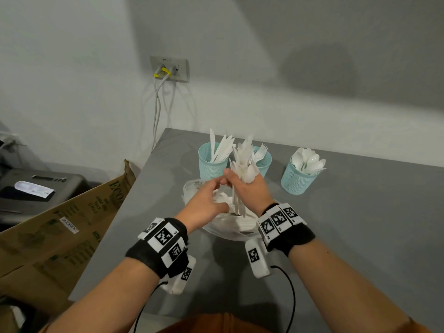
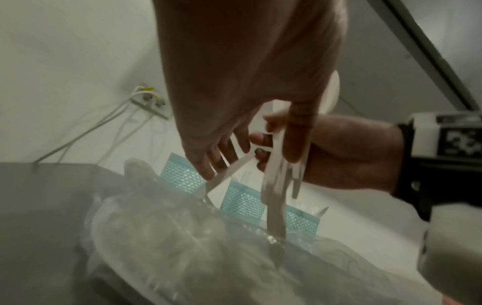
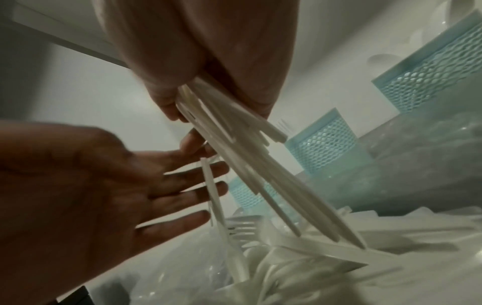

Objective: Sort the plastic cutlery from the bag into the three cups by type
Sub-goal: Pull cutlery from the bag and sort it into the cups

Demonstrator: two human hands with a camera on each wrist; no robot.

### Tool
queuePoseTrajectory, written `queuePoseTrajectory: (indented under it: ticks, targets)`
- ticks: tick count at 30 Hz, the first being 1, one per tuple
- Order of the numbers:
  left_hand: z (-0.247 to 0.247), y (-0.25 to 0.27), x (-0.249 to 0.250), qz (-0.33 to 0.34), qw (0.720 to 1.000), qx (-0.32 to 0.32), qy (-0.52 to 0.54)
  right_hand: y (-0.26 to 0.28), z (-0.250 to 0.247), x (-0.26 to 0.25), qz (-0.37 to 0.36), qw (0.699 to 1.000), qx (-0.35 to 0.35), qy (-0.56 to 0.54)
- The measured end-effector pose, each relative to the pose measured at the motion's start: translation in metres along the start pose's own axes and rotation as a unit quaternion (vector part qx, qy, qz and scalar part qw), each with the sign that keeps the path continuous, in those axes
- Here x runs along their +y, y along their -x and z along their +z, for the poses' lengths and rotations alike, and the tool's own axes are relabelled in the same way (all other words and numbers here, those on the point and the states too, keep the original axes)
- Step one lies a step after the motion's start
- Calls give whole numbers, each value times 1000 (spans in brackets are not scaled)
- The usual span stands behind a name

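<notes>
As the right hand [image 1: 242,188] grips a cutlery bundle [image 1: 243,159] upright over the bag [image 1: 230,227], the left hand [image 1: 204,200], fingers spread, reaches in from the left, near the handles.

The right hand [image 1: 242,188] and its bundle of cutlery [image 1: 243,162] stand in front of the middle cup [image 1: 264,162], so only that cup's right side and a few fork tines show. Both hands cover most of the bag [image 1: 223,230]; what lies inside is a white jumble and the pieces can't be counted. In the left wrist view the bag [image 2: 182,237] is a blur, and the 3 cups [image 2: 242,203] show only as patches of mesh behind it. The left hand [image 1: 204,200] is smeared; whether its fingertips touch the bundle can't be told. The cardboard box [image 1: 60,227] runs off the left edge.
</notes>
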State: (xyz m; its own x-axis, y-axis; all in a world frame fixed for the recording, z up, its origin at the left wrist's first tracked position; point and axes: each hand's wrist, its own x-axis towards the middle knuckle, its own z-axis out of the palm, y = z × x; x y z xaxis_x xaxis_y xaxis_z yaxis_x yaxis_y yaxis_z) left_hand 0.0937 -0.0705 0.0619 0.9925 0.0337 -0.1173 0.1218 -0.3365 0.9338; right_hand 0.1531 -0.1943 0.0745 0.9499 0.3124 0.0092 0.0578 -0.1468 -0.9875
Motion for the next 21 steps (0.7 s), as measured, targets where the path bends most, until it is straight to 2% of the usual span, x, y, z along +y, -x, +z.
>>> queuePoseTrajectory:
  ticks: [4,7,10,13,17,19,21]
  targets:
    - [10,-8,1,18,999,-2,-31,2,7,0,20,999,14,-30]
    - [18,-16,1,22,999,8,-49,2,18,8,46,998,50,3]
    - [26,-19,1,82,996,30,9,-8,17,36,47,997,28,57]
    - [35,-18,0,113,991,40,51,6,13,8,52,997,7,56]
    - [36,-14,-1,129,981,61,133,18,0,-12,-13,996,-38,-76]
    - [35,-14,-9,107,984,48,138,19,-2,-14,-53,993,-31,-96]
    - [35,-15,-24,63,992,42,101,20,-1,-16,-61,993,-22,-94]
